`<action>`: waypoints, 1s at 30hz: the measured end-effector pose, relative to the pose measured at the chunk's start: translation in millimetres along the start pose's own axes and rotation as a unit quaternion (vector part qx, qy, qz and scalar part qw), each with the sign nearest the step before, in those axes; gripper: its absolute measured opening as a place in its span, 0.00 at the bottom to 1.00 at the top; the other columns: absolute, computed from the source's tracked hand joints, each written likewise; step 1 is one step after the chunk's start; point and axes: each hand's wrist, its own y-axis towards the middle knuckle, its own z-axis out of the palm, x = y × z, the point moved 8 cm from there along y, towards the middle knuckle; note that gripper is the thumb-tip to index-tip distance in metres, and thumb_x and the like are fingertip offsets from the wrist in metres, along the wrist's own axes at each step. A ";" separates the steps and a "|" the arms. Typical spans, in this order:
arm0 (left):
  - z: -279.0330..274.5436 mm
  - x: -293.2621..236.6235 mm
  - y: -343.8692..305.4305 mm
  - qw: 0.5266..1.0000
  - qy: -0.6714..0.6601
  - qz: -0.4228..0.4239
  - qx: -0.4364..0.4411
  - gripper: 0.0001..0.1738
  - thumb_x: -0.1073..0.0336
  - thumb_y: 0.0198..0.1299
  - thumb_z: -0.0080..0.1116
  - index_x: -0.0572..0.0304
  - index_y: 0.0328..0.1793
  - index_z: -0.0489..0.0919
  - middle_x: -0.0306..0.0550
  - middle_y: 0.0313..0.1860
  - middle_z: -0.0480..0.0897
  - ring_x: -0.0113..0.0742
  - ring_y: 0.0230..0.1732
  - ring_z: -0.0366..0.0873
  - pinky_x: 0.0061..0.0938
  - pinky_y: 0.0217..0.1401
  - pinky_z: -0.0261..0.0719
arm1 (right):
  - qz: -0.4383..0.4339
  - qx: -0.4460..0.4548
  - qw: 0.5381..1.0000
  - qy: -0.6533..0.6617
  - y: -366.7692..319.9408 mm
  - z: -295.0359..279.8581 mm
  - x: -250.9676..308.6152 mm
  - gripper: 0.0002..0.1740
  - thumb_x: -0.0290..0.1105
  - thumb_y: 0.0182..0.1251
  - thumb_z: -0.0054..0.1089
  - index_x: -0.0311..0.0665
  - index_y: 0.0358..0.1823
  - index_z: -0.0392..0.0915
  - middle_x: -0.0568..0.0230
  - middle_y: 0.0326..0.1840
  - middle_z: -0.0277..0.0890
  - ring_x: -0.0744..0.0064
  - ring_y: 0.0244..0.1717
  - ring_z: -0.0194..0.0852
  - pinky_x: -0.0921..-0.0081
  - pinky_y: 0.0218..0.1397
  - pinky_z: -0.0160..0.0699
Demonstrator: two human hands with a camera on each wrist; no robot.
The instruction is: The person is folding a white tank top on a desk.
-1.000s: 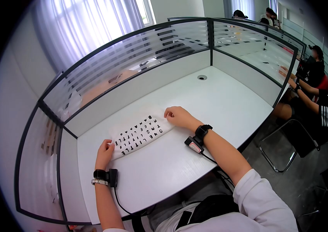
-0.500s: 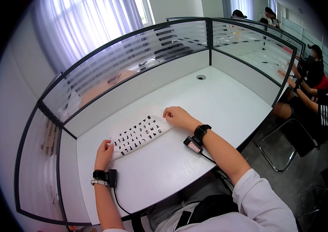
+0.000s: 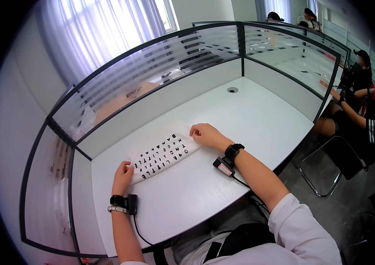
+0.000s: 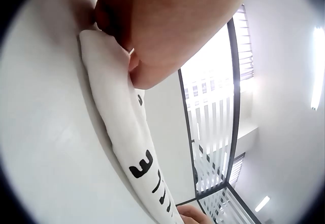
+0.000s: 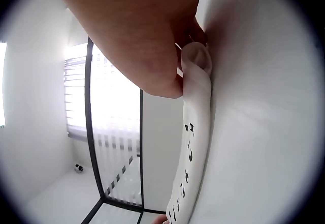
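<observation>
A folded white cloth [image 3: 161, 159] printed with rows of black letters lies across the desk [image 3: 205, 190]. My left hand [image 3: 123, 176] pinches its left end, thumb and fingers at the edge. At the opposite end my right hand [image 3: 210, 136] grips the other corner with curled fingers. Seen from the left wrist, the cloth [image 4: 109, 76] has a thick folded edge that lies along the desktop. In the right wrist view the end of the cloth [image 5: 197, 86] shows a rounded, hollow fold right at my fingers; some fingertips are hidden behind the hand.
Low partitions [image 3: 174, 88] with striped clear panels enclose the desk's back and sides. A round cable hole [image 3: 232, 90] sits near the back corner. Thin cables run from the wrist cameras over the front edge. A metal-framed chair [image 3: 329, 168] and other people are at the right.
Both hands keep their hold on the ends of the cloth, which lies nearly as before. The head view has shifted slightly. At right, a neighbouring person's arms have moved.
</observation>
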 end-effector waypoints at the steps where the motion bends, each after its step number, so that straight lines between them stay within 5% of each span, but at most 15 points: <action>1: 0.1 -1.5 0.1 1.000 -0.003 0.014 0.002 0.15 0.62 0.68 0.58 0.64 0.54 0.76 0.31 0.24 0.67 0.22 0.26 0.63 0.23 0.27 0.63 | -0.001 0.000 1.000 -0.001 0.9 1.1 -1.2 0.11 0.30 0.61 0.55 0.36 0.41 0.83 0.56 0.34 0.82 0.60 0.37 0.80 0.66 0.43 0.78; 30: -2.0 -3.4 -1.1 1.000 0.004 0.014 0.006 0.15 0.62 0.68 0.57 0.64 0.55 0.76 0.32 0.24 0.69 0.23 0.26 0.65 0.23 0.28 0.64 | -0.005 -0.014 1.000 0.003 -0.9 1.0 2.2 0.11 0.29 0.59 0.53 0.36 0.38 0.83 0.56 0.33 0.82 0.58 0.37 0.80 0.64 0.42 0.78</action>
